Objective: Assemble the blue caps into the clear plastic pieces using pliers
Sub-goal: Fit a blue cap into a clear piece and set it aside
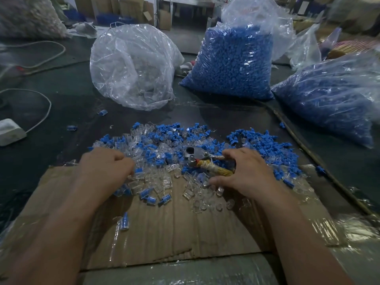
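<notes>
Gripping pliers (197, 156) for pressing, right hand (244, 171) curled round handles (216, 171); left hand (107, 163) dug into pile (164, 140) for parts, hold unclear.

Buried fingertips, covered handles, cropped edges

The left hand's (104, 163) fingertips sink into the pile (164, 140) of caps and clear pieces, so any hold is unreadable. The right hand (246, 171) covers most of the pliers' (196, 153) handles. Picture edges crop the right blue bag (329, 95) and the left white box (10, 130).

Small blue caps (265, 145) and clear plastic pieces (158, 182) lie mixed in a loose pile on the cardboard (185, 223). The metal pliers (197, 154), handles wrapped in yellowish cord, lie in its middle, gripped by the right hand (246, 171).
</notes>
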